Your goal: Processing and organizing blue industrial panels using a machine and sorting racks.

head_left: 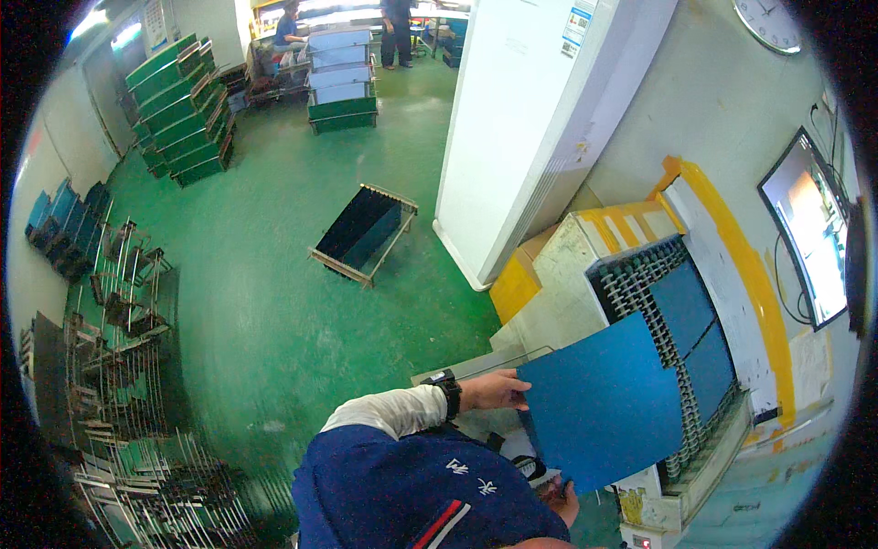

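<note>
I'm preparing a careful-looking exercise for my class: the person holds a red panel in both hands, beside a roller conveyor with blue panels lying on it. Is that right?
Not quite: the held panel is blue, not red, as the head view shows. The rest is right: the left hand and right hand both hold it, beside a roller conveyor with blue panels lying on it.

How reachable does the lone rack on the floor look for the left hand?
Probably not reachable now: the left hand grips the blue sheet, and green floor lies between that hand and the rack.
</note>
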Demonstrator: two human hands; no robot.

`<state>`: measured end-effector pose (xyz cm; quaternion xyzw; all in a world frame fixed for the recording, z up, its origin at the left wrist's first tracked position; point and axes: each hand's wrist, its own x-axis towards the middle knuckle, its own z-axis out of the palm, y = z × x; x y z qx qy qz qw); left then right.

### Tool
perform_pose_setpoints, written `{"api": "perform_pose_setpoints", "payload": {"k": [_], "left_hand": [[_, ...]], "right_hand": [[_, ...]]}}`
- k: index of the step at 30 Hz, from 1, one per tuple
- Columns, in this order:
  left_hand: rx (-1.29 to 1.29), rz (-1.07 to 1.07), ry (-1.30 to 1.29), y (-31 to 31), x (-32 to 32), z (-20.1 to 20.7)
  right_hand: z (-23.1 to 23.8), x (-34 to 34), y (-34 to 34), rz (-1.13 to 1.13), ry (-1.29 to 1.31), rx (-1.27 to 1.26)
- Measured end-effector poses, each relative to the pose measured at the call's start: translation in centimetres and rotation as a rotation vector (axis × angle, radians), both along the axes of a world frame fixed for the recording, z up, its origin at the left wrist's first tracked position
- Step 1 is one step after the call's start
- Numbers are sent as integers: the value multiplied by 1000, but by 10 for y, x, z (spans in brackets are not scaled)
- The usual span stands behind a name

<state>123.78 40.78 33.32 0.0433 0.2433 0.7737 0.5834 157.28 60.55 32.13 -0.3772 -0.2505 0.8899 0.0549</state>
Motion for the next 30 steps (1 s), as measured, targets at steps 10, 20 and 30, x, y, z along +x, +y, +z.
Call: {"api": "perform_pose_setpoints", "payload": {"k": [10,20,30], "left_hand": [[54,-20,-8,27,-6,-21],[76,-41,-14,36,-12,-12],[104,-10,575,36,-29,-3]], "right_hand": [[-13,31,36,-276,16,129],[9,-2,17,-432,-60,224],[29,-13,12,-541,-18,178]]}}
